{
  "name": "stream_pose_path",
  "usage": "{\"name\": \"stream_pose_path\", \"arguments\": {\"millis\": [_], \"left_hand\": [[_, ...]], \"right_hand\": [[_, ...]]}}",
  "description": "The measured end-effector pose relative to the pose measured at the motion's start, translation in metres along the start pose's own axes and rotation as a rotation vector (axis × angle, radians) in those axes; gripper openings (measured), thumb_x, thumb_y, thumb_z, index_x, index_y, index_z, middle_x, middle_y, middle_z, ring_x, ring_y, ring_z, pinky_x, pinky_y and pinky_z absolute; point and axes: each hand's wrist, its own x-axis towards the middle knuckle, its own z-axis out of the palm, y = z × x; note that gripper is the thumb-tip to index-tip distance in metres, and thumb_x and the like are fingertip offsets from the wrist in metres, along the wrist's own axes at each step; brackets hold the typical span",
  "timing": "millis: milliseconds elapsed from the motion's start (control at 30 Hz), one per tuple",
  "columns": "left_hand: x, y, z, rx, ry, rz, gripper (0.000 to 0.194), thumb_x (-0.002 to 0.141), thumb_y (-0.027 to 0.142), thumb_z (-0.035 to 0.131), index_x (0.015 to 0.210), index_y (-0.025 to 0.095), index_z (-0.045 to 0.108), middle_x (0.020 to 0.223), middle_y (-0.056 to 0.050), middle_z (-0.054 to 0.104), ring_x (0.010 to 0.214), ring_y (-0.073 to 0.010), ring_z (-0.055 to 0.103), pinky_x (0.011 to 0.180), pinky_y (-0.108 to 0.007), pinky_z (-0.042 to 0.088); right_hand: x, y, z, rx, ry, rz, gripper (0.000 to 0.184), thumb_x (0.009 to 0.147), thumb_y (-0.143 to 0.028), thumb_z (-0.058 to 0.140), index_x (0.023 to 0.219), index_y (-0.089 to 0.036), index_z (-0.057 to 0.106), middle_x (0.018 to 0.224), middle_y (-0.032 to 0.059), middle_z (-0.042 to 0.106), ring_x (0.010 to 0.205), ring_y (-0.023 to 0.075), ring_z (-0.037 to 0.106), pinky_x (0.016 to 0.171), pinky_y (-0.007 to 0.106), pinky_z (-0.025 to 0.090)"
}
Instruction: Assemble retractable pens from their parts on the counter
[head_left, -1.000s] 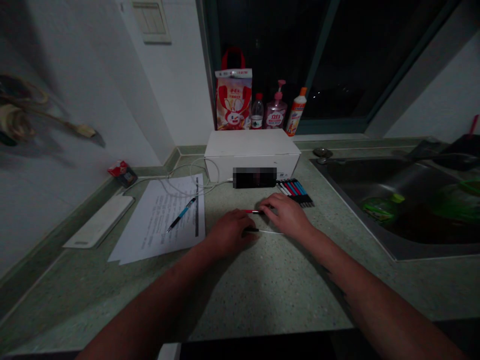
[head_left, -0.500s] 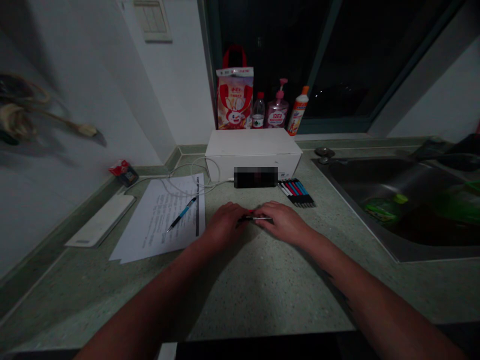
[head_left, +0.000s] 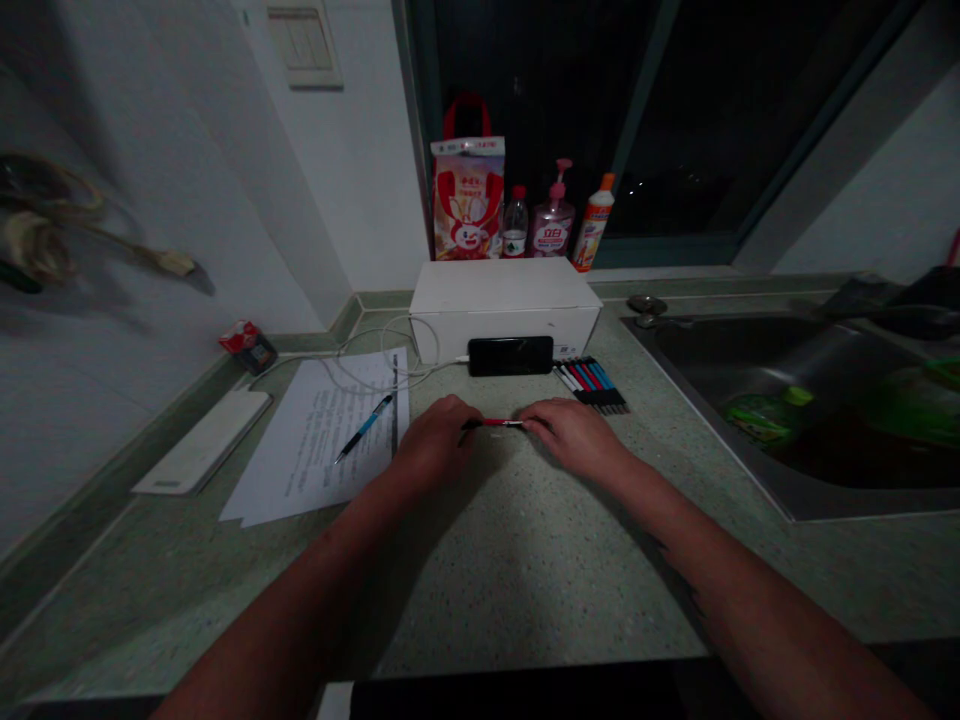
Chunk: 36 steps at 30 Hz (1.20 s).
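Note:
A slim red pen with a black end [head_left: 491, 423] lies level across the gap between my hands, just above the speckled green countertop [head_left: 525, 570]. My left hand [head_left: 435, 440] pinches its black end. My right hand [head_left: 574, 435] holds its other end, and the fingers hide the tip. Nothing else is in either hand.
Behind my hands, a black phone [head_left: 510, 356] leans on a white box [head_left: 502, 297]. Several coloured markers [head_left: 592, 386] lie to its right. Printed sheets [head_left: 315, 450] with a blue pen [head_left: 366, 428] lie left, and a steel sink [head_left: 780, 400] lies right.
The red piece and the black-and-white piece, apart a second ago, came together under my hands. My hands have now drawn slightly apart, with one red pen between them.

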Motion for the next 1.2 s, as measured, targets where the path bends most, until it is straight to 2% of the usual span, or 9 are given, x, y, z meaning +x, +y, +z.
{"name": "stream_pose_path", "arguments": {"millis": [133, 300, 400, 567, 833, 1033, 1200], "left_hand": [[0.001, -0.001, 0.003, -0.042, 0.007, -0.082, 0.016, 0.091, 0.022, 0.059, 0.099, 0.023, 0.073, 0.099, -0.006, 0.073, 0.092, -0.0227, 0.066, 0.082, -0.034, 0.050], [0.000, 0.005, 0.006, 0.005, -0.080, -0.047, 0.025, 0.094, 0.027, 0.057, 0.110, 0.024, 0.076, 0.101, -0.007, 0.075, 0.092, -0.0237, 0.067, 0.080, -0.033, 0.048], [-0.001, 0.007, 0.007, 0.017, -0.105, -0.036, 0.025, 0.094, 0.024, 0.058, 0.109, 0.023, 0.078, 0.102, -0.008, 0.076, 0.092, -0.0236, 0.067, 0.080, -0.033, 0.049], [0.000, 0.002, 0.007, 0.050, -0.067, -0.040, 0.023, 0.094, 0.022, 0.058, 0.106, 0.025, 0.077, 0.102, -0.008, 0.076, 0.094, -0.0245, 0.067, 0.081, -0.034, 0.048], [0.004, 0.001, 0.009, 0.176, -0.117, -0.050, 0.024, 0.096, 0.024, 0.055, 0.104, 0.022, 0.078, 0.102, -0.009, 0.075, 0.097, -0.0267, 0.067, 0.079, -0.035, 0.047], [0.003, 0.002, 0.007, 0.153, -0.117, -0.044, 0.024, 0.097, 0.026, 0.056, 0.105, 0.023, 0.078, 0.103, -0.010, 0.076, 0.098, -0.0279, 0.066, 0.080, -0.037, 0.047], [0.003, 0.002, 0.004, 0.079, -0.046, -0.051, 0.026, 0.098, 0.030, 0.055, 0.104, 0.024, 0.080, 0.097, -0.010, 0.074, 0.093, -0.0276, 0.065, 0.078, -0.037, 0.047]], "right_hand": [[0.000, -0.004, 0.002, 0.022, -0.026, 0.021, 0.020, 0.101, -0.026, 0.058, 0.109, -0.023, 0.077, 0.101, 0.0065, 0.079, 0.094, 0.0229, 0.071, 0.082, 0.033, 0.049], [0.000, -0.011, 0.007, 0.026, -0.056, -0.006, 0.017, 0.099, -0.022, 0.061, 0.106, -0.024, 0.076, 0.098, 0.0050, 0.079, 0.090, 0.0215, 0.071, 0.080, 0.032, 0.049], [0.000, -0.012, 0.007, 0.042, -0.056, -0.015, 0.016, 0.098, -0.021, 0.061, 0.104, -0.024, 0.076, 0.099, 0.0046, 0.078, 0.091, 0.0212, 0.070, 0.081, 0.032, 0.048], [-0.001, -0.010, 0.002, 0.048, -0.020, -0.052, 0.012, 0.094, -0.014, 0.063, 0.095, -0.019, 0.075, 0.098, 0.0072, 0.072, 0.097, 0.0213, 0.066, 0.087, 0.032, 0.048], [-0.001, -0.010, 0.010, 0.033, -0.119, -0.087, 0.009, 0.092, -0.017, 0.068, 0.097, -0.020, 0.075, 0.096, 0.0062, 0.069, 0.097, 0.0218, 0.064, 0.087, 0.033, 0.047], [-0.001, -0.012, 0.007, 0.022, -0.126, -0.061, 0.008, 0.089, -0.014, 0.067, 0.090, -0.019, 0.073, 0.093, 0.0056, 0.069, 0.093, 0.0215, 0.063, 0.083, 0.032, 0.046], [0.002, -0.016, 0.012, 0.016, -0.110, -0.051, 0.010, 0.090, -0.012, 0.064, 0.089, -0.019, 0.071, 0.089, 0.0049, 0.067, 0.088, 0.0199, 0.062, 0.078, 0.030, 0.043]]}}
